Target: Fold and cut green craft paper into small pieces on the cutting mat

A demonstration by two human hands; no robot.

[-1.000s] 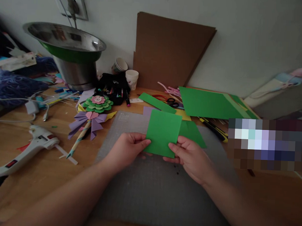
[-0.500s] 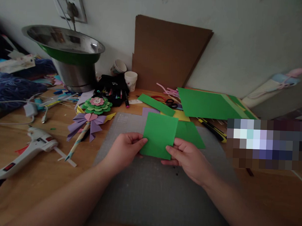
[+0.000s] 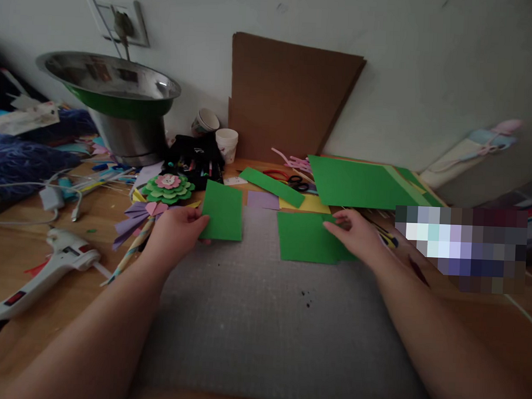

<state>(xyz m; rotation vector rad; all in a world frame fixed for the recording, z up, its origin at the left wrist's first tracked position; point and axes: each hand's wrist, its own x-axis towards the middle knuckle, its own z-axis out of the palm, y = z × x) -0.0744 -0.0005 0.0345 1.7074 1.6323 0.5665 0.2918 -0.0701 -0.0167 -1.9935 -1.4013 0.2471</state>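
My left hand (image 3: 183,228) pinches a green paper square (image 3: 223,214) by its left edge, with the paper standing a little above the cutting mat's left part. On the other side, my right hand (image 3: 356,236) has its thumb and fingers at the right edge of a second green paper piece (image 3: 302,237). That piece overlaps another green scrap (image 3: 346,253), partly hidden under my hand. Below both hands lies the grey cutting mat (image 3: 260,328), with a few dark specks on it.
Behind the mat lie a green strip (image 3: 273,186), purple paper (image 3: 263,200), yellow paper (image 3: 310,203), scissors (image 3: 298,183) and large green sheets (image 3: 355,183). At left are a glue gun (image 3: 65,258), a paper flower (image 3: 168,186) and a metal bowl (image 3: 112,81). A utility knife (image 3: 388,237) sits right.
My hands have moved apart from the one green square they both held. The left carries a green square leftward; the right has gone right with a green piece over the scrap.
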